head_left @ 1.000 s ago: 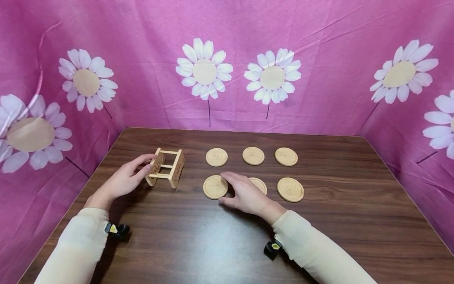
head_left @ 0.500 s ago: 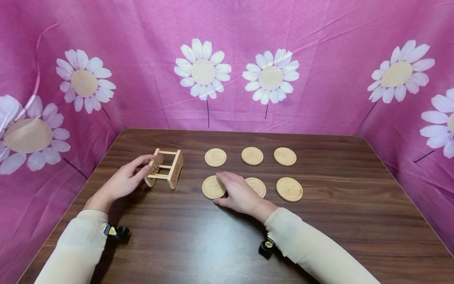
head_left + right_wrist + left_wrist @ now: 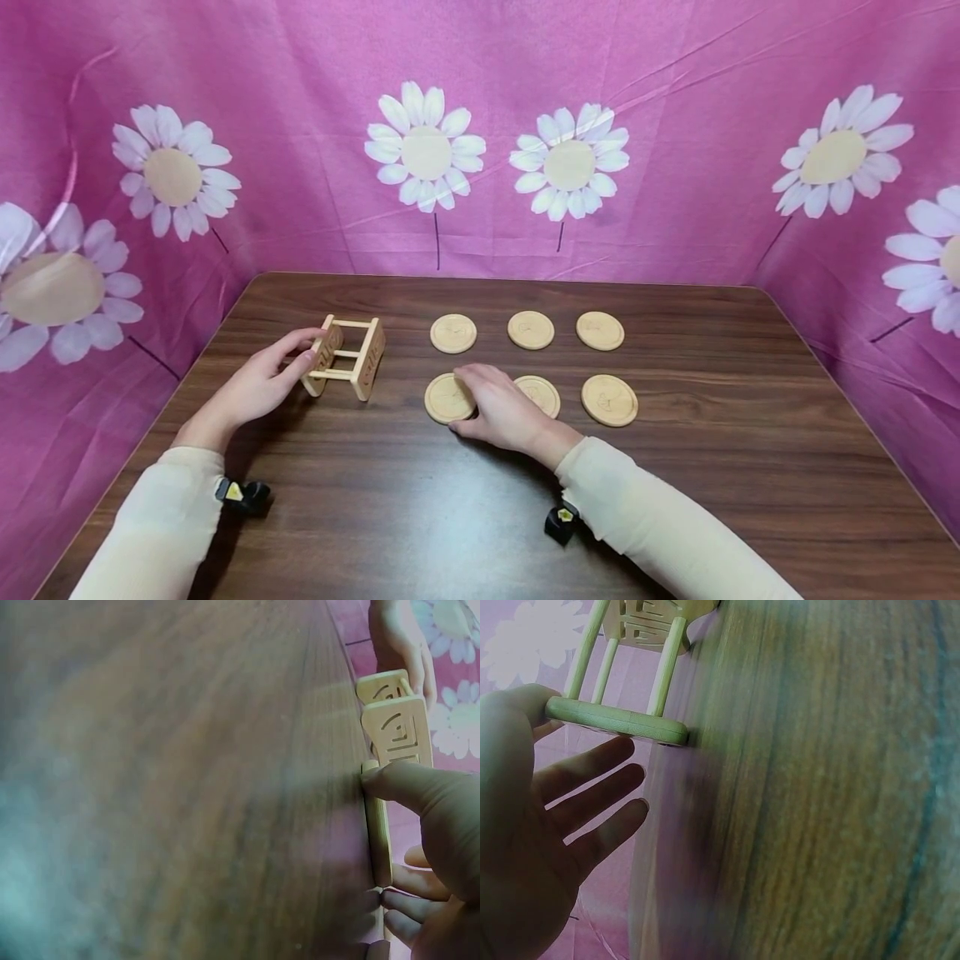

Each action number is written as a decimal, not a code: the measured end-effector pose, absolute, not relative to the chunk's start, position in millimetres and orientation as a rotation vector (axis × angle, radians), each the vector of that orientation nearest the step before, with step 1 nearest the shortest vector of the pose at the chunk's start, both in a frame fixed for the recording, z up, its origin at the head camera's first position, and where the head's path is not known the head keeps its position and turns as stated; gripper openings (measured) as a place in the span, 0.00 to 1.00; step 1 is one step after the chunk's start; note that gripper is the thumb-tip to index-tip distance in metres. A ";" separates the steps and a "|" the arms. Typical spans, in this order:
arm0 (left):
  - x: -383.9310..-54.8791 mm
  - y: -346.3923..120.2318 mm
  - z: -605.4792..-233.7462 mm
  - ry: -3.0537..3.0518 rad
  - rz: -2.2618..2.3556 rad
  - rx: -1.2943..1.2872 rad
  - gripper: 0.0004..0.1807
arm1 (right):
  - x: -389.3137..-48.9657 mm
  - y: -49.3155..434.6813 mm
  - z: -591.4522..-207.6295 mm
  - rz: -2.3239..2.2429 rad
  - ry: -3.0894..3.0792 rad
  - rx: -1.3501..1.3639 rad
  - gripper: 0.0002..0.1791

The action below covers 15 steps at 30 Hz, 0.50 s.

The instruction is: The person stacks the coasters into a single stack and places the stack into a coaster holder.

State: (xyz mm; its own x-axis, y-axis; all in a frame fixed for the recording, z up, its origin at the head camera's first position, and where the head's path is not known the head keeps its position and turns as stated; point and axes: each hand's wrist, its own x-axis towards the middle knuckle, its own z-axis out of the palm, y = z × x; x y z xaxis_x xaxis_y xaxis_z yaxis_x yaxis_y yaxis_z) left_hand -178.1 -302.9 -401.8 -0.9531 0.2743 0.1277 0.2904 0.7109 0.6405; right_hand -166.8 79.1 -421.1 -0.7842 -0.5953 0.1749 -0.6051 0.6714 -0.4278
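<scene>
A small wooden coaster rack (image 3: pixel 369 360) with cut-out side panels joined by rods stands at the left of the table. My left hand (image 3: pixel 262 375) is at its left panel. In the left wrist view the thumb and index finger hold the end of that panel (image 3: pixel 622 720), while the other fingers stay spread. My right hand (image 3: pixel 510 408) spans the front-left round wooden coaster (image 3: pixel 447 398), thumb at its near rim and fingertips at its far rim. In the right wrist view this coaster (image 3: pixel 379 832) lies flat on the tabletop.
Partly under my right hand lies a front-middle coaster (image 3: pixel 542 393), with another coaster (image 3: pixel 609 400) to its right. A back row of three includes a left coaster (image 3: pixel 453 333). All lie on a dark wood table (image 3: pixel 712 417) backed by a pink flowered cloth (image 3: pixel 300 167).
My right hand has moved slightly left, its thumb further along the near rim of the front-left coaster. The left hand and rack keep their place; the view has shifted a little.
</scene>
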 end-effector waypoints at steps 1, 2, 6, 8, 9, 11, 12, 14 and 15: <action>-178.0 -303.1 -401.8 -2.885 -1.087 -0.475 0.23 | -167.1 78.9 -421.2 0.743 -2.859 1.030 0.41; -177.9 -303.2 -401.8 -2.887 -1.090 -0.474 0.23 | -167.6 78.6 -421.5 0.741 -2.861 1.037 0.41; -177.1 -303.0 -401.4 -2.893 -1.104 -0.474 0.23 | -168.3 77.4 -421.2 0.740 -2.865 1.049 0.41; -177.0 -303.1 -401.3 -2.892 -1.107 -0.476 0.23 | -168.6 77.1 -421.2 0.746 -2.857 1.050 0.41; -176.9 -303.1 -401.2 -2.891 -1.106 -0.478 0.23 | -168.5 77.1 -421.2 0.749 -2.852 1.049 0.40; -177.0 -303.2 -401.1 -2.887 -1.104 -0.483 0.24 | -168.6 77.5 -421.5 0.756 -2.841 1.046 0.40; -177.1 -303.2 -401.0 -2.886 -1.101 -0.484 0.24 | -168.5 77.9 -421.6 0.762 -2.837 1.045 0.39; -177.2 -303.2 -401.1 -2.883 -1.098 -0.485 0.24 | -168.2 79.0 -421.4 0.777 -2.835 1.043 0.39; -177.2 -303.2 -401.1 -2.882 -1.097 -0.485 0.24 | -167.8 79.7 -420.9 0.791 -2.837 1.042 0.39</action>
State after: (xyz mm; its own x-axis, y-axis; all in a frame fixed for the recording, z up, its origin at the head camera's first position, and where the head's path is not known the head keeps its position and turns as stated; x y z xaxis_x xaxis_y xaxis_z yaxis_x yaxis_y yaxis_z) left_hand -177.2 -303.2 -401.1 -0.9516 0.2796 0.1280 0.2939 0.7048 0.6457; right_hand -167.8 79.7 -420.9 -0.7775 -0.6011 0.1848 -0.6100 0.6494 -0.4542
